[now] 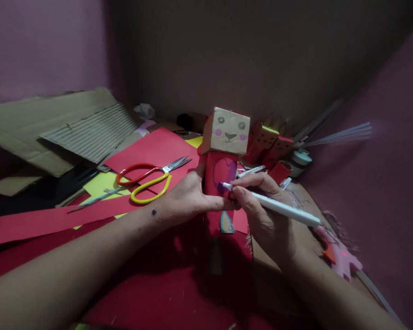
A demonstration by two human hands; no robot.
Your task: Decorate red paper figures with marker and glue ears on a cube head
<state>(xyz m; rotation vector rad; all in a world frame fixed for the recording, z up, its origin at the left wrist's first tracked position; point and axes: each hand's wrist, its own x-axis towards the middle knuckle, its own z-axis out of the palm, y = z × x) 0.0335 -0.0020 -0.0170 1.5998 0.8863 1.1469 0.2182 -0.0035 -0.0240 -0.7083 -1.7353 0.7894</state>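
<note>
Doll is in front of the person, over the red table. Who has it?

Left hand has it round the red body, thumb across the front. I can't tell if its bottom touches the table.

And the right hand?

It grips the pen. The tip is at the low edge of the purple heart.

What could go wrong?

Smudges, I think. The thumb is just below the tip — if the ink is wet, one slide could smear it.

Could the line go crooked?

Yes. The body looks round, so the tip might skid. A hard push could dent it, too — if it's thin.

And the scissors?

They're near the left arm, blades a bit apart. A bump from that arm could shove them.
</note>
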